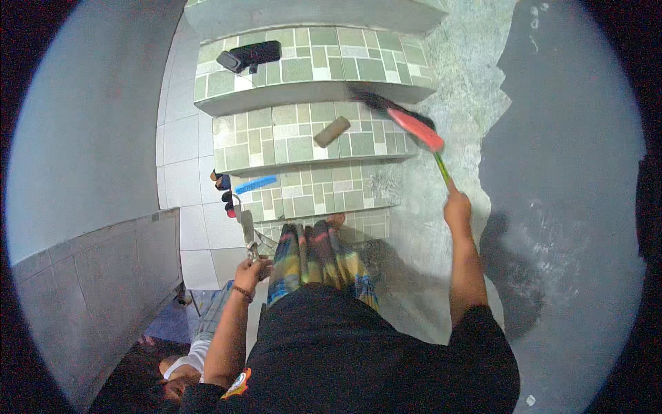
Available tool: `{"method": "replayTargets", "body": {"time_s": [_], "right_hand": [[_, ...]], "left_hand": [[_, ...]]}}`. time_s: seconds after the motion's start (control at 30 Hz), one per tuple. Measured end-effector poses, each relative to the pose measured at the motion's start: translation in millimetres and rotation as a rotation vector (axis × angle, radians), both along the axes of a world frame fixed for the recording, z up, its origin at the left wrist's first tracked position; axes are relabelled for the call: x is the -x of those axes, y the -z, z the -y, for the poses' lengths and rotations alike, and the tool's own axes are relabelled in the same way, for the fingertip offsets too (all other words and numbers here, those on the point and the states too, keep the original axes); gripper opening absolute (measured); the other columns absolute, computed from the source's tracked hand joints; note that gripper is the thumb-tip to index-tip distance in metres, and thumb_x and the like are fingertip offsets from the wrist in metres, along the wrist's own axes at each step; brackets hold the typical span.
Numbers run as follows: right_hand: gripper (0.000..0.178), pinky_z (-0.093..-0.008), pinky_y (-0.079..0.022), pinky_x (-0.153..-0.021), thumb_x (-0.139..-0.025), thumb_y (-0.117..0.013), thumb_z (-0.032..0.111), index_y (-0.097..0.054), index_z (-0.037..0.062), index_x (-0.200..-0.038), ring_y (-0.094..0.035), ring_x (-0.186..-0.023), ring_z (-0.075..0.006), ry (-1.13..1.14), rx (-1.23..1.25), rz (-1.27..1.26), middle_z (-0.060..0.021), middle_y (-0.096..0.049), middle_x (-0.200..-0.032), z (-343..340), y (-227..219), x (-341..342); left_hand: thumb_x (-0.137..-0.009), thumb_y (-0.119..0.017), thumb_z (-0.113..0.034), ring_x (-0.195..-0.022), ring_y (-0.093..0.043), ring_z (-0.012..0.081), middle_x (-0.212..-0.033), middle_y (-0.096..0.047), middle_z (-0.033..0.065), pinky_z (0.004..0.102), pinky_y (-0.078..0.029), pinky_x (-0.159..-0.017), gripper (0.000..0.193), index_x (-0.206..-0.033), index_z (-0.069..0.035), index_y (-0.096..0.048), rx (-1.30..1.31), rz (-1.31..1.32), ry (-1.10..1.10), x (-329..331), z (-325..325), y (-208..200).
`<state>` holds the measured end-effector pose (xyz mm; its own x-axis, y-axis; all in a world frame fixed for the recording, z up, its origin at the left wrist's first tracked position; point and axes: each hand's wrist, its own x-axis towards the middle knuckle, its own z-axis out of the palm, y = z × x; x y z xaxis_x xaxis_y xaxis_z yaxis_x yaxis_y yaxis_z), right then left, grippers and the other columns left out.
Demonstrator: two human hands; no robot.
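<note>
Nearest us, the wearer's black shirt (386, 352) fills the bottom edge. At lower L we see part of another person (200, 355), dim and cut off by the wearer's arm and the rim. A bit fwd, the wearer's left hand (249, 272) has its fingers curled at the lower end of a grey hooked item (247, 226); we can't tell what that is, nor if the hand actually grips it. The patterned skirt (317, 255) hides the feet, excl. one foot (336, 219) poking out on the tiled steps (303, 199).

Further fwd, at R, the right hand (457, 208) is closed round the handle of a broom (416, 130). The broom lies fwd and L of this hand, its long axis slanting away to upper L; the R hand is by far the nearer. Its red head and dark bristles sit over the R end of a step, by the wall. The bristles are smeared, so we can't tell exactly where they touch.

Blue strip (256, 185): one step nearer, w/ partly hidden footwear (222, 181) off its L end. Brown block (332, 132): L of the broom head, tilted, apart from it. Farthest: black device (256, 54) on a higher step, details unclear.
</note>
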<state>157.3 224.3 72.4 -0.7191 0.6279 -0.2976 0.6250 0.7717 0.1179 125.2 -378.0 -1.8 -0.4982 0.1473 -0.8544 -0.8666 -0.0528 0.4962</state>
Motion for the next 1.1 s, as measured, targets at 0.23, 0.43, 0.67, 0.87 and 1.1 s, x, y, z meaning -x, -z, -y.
{"method": "replayTargets", "body": {"time_s": [0.23, 0.43, 0.67, 0.87, 1.1], "right_hand": [[0.053, -0.0506, -0.053, -0.074, -0.093, -0.052, 0.009, -0.051, 0.0183, -0.144, -0.065, -0.083, -0.0404, -0.018, -0.042, 0.132, -0.0216, -0.066, -0.088, 34, 23, -117], [0.057, -0.0485, -0.053, -0.079, -0.086, -0.059, 0.004, -0.057, 0.0166, -0.141, -0.065, -0.088, -0.0388, 0.199, 0.071, -0.019, -0.0213, -0.064, -0.090, 115, -25, -193], [0.058, -0.0411, -0.053, -0.083, -0.081, -0.064, 0.007, -0.058, 0.0111, -0.139, -0.068, -0.094, -0.0313, 0.150, 0.580, -0.180, -0.0219, -0.069, -0.111, 187, 17, -139], [0.040, -0.0399, -0.051, -0.089, -0.081, -0.066, 0.020, -0.064, 0.0034, -0.117, -0.065, -0.103, -0.0279, 0.336, 1.161, -0.004, -0.0153, -0.069, -0.110, 246, 84, -47], [0.042, -0.0473, -0.047, -0.092, -0.082, -0.066, 0.025, -0.060, -0.0040, -0.112, -0.060, -0.102, -0.0376, 0.235, 1.073, 0.061, -0.0200, -0.064, -0.108, 260, 157, -30]], "left_hand": [[-0.096, -0.062, -0.018, -0.092, -0.072, 0.0281, -0.110, -0.071, 0.0209, 0.0376, -0.059, -0.083, 0.033, -0.120, 0.005, -0.060, -0.002, -0.105, 0.077, 5, 11, 4], [-0.094, -0.062, -0.017, -0.089, -0.071, 0.0235, -0.104, -0.073, 0.0168, 0.0336, -0.059, -0.081, 0.031, -0.116, 0.004, -0.063, 0.021, -0.031, 0.106, 8, 14, 3], [-0.093, -0.071, -0.026, -0.086, -0.068, 0.0161, -0.103, -0.072, 0.0106, 0.0281, -0.055, -0.074, 0.030, -0.106, 0.000, -0.066, -0.054, -0.004, 0.298, 16, -63, 34], [-0.100, -0.053, -0.051, -0.105, -0.063, 0.0226, -0.114, -0.068, 0.0074, 0.0390, -0.049, -0.090, 0.052, -0.129, -0.009, -0.062, -0.226, -0.094, 0.552, -15, -181, 71], [-0.101, -0.052, -0.050, -0.105, -0.061, 0.0194, -0.114, -0.068, 0.0058, 0.0351, -0.046, -0.092, 0.047, -0.121, -0.010, -0.066, -0.349, 0.195, 0.194, -30, -222, 113]]}}
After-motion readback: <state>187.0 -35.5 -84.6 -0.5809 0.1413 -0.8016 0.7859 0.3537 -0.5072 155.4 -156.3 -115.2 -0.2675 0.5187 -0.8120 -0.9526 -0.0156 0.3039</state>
